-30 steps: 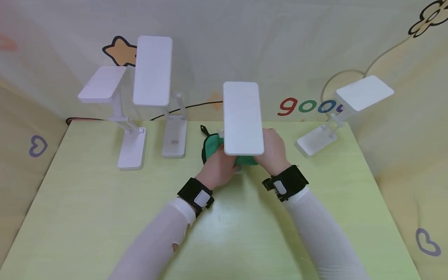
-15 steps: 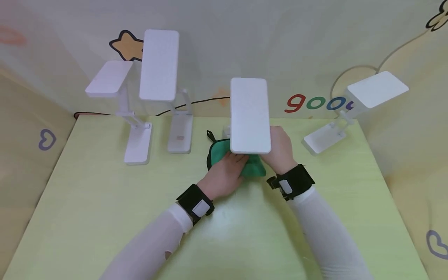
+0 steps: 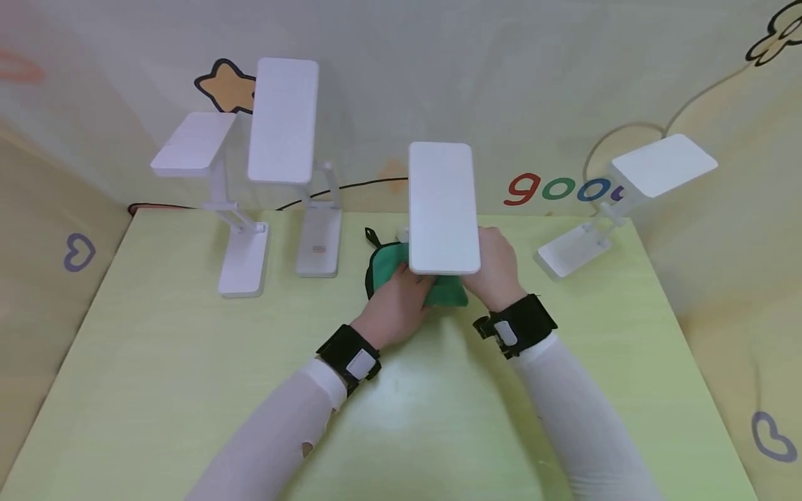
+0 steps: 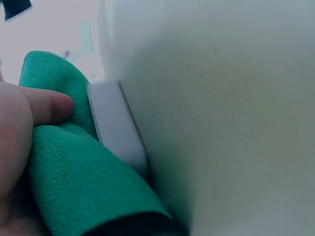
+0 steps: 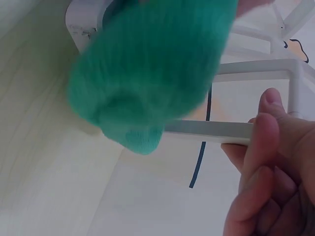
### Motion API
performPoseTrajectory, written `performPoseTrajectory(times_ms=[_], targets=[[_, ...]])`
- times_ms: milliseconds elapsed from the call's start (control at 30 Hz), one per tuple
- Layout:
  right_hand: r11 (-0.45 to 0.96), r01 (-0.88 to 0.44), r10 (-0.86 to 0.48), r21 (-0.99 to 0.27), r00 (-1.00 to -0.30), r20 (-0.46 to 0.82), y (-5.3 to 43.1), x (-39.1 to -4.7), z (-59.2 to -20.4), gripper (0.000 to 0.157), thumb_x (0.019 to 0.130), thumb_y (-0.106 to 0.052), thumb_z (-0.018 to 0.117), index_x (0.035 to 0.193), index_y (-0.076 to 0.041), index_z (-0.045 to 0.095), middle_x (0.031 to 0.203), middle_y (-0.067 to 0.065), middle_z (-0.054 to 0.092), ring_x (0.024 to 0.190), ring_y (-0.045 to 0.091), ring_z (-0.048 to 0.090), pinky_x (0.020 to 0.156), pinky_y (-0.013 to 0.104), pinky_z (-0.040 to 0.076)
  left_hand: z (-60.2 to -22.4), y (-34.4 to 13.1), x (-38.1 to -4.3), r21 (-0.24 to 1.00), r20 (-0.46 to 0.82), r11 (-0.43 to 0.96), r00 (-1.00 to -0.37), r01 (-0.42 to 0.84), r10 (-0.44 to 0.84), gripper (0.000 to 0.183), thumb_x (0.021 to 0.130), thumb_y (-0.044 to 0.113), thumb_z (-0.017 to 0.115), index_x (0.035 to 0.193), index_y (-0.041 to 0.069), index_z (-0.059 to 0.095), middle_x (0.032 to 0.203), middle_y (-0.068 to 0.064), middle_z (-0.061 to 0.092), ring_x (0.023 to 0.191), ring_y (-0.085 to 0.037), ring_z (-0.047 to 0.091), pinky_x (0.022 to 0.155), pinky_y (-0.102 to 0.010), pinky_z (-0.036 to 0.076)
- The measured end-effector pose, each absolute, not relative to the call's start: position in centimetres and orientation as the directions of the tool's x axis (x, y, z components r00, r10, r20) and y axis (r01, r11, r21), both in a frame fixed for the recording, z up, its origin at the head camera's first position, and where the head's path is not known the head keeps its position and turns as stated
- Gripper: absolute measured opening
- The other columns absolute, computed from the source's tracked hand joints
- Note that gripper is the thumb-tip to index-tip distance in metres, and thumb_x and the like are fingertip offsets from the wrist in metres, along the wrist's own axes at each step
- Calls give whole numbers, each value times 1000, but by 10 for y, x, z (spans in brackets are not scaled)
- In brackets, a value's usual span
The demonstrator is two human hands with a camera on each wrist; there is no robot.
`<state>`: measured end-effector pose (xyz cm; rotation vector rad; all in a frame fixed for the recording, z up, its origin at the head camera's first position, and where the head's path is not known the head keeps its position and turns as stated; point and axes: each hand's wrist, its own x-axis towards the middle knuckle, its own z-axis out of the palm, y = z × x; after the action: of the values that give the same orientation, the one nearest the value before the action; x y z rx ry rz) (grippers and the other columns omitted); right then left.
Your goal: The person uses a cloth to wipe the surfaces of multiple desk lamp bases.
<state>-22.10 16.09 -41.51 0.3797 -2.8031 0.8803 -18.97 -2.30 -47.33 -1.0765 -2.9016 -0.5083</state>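
Note:
A white folding phone stand [image 3: 443,207] stands in the middle of the table, its flat top panel hiding part of both hands from above. My left hand [image 3: 393,307] holds a green cloth [image 3: 447,292] with black edging and a loop against the stand's base. In the left wrist view, one digit presses into the folded cloth [image 4: 88,172] beside the white base [image 4: 118,128]. My right hand [image 3: 496,270] grips the stand behind the panel. The right wrist view shows its thumb and fingers pinching the stand's white arm frame [image 5: 211,129]; the cloth is blurred there.
Two more white stands, one far left [image 3: 243,261] and one beside it [image 3: 318,243], stand at the table's back left. Another stand [image 3: 573,249] is at the back right. A printed curtain [image 3: 401,83] hangs behind the pale green table [image 3: 188,390].
My left hand and the cloth slid toward me over the stand's base, then back away a little. The right hand keeps its grip on the stand. The head view has shifted slightly.

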Motion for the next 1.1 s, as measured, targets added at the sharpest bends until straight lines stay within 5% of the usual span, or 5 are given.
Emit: performPoseTrajectory(times_ms=[133,300,700,1100], targets=[[800,-304,-183,-516,-944,274,160,-223,-418,19,105,-13,61,99,1,73,68,12,59,66,33,63,52,40,42,-469,-30,-164,283,77,682,-724,675,685,57,104,10,65,154,-9,48,160,-26,48,150,-40,43,121,-54,37],[815,-296,-147,-498,-937,317,162,-228,-424,18,104,-12,64,97,2,73,72,17,65,70,38,68,54,48,49,-456,-28,-145,239,44,669,-696,704,716,51,103,8,66,150,-6,54,156,-25,52,145,-39,51,118,-49,43],[854,-253,-133,-455,-951,280,155,-265,-428,18,105,-11,63,104,1,76,81,18,74,73,35,72,58,48,58,-417,-36,-129,339,100,698,-762,630,639,52,100,-1,65,151,-2,56,157,-22,53,137,-34,60,93,-43,61],[832,-303,-154,-465,-931,331,151,-270,-430,28,107,-28,66,104,-3,78,69,13,65,61,29,60,50,43,44,-415,-43,-130,425,90,702,-798,571,595,53,100,0,67,152,2,56,156,-18,56,124,-30,69,85,-44,63]])
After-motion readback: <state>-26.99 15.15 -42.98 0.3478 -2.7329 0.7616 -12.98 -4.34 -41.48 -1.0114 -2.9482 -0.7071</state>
